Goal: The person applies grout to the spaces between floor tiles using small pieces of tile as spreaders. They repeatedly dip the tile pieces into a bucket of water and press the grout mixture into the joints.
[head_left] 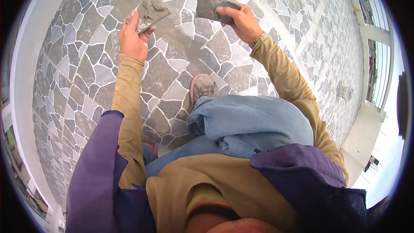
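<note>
My left hand (133,39) is closed around the lower left edge of a small flat board (163,16). On the board sits a lump of wet grey mortar (152,6). To the right, my right hand (244,20) grips a dark rectangular spreader (211,5), thumb on its upper face and fingers mostly hidden underneath. Grey smears mark the spreader's face. Both pieces are held apart from each other above the stone-patterned tile floor (161,75). A hazy grey film (183,41) covers the tiles between my hands.
My shoe (203,87) stands on the tiles below my hands, with my bent denim-covered knee (258,118) beside it. A pale low wall (23,82) curves along the left. On the right, a ledge with railings (379,75) borders the floor. A small pale patch (345,91) lies near that ledge.
</note>
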`<state>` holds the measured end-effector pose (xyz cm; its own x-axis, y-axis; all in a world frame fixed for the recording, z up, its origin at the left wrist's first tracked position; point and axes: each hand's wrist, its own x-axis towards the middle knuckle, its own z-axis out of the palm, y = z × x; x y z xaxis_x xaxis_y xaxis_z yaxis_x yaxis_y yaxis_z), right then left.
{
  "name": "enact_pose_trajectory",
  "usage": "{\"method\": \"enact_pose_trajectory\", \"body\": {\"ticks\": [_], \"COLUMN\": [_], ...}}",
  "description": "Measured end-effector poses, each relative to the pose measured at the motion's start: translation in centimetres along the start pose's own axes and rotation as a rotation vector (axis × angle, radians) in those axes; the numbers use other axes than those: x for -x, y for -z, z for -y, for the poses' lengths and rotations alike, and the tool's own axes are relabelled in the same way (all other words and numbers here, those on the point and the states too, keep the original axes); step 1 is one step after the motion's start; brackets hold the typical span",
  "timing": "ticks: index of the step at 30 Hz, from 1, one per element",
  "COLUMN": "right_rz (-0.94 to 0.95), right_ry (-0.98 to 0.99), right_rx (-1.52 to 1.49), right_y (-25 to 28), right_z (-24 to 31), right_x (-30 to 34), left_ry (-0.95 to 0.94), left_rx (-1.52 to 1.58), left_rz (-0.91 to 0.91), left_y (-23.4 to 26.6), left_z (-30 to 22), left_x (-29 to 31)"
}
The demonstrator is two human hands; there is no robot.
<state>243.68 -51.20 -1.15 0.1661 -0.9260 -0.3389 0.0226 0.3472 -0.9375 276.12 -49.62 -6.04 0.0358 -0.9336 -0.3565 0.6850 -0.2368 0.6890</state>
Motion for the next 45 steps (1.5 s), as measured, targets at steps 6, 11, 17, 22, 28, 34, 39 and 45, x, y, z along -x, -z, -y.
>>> {"method": "enact_pose_trajectory", "body": {"ticks": [6, 11, 17, 22, 28, 34, 39, 45], "right_rz": [-0.006, 0.156, 0.48, 0.427, -0.051, -0.198, -0.165, -0.11], "right_ry": [-0.166, 0.595, 1.004, 0.428, -0.034, 0.218, 0.587, 0.484], "right_rx": [-0.188, 0.673, 1.311, 1.075, 0.655, 1.234, 1.664, 1.621], "right_y": [-4.8, -4.8, -6.1, 0.7, 21.5, 21.9, 18.1, 21.3], "right_z": [3.7, 6.5, 5.2, 3.6, -2.5, -5.7, -7.0, -5.1], "right_x": [2.7, 2.5, 2.3, 1.3, -4.3, -6.5, -5.1, -4.0], "left_ry": [-0.09, 0.113, 0.256, 0.205, 0.135, 0.175, 0.144, 0.121], "left_rx": [-0.011, -0.314, -0.522, -0.297, -0.282, -0.212, -0.185, -0.099], "left_rz": [0.053, 0.027, 0.2, -0.078, 0.012, -0.024, -0.044, -0.045], "left_y": [-0.1, 0.7, -1.3, 3.5, 3.7, 3.4, 4.5, 5.1], "left_z": [-0.1, -0.6, -0.9, -2.2, -4.1, -1.6, -3.0, -2.8], "left_x": [0.9, 1.3, 1.1, -0.1, -1.7, -1.4, -0.6, -0.8]}}
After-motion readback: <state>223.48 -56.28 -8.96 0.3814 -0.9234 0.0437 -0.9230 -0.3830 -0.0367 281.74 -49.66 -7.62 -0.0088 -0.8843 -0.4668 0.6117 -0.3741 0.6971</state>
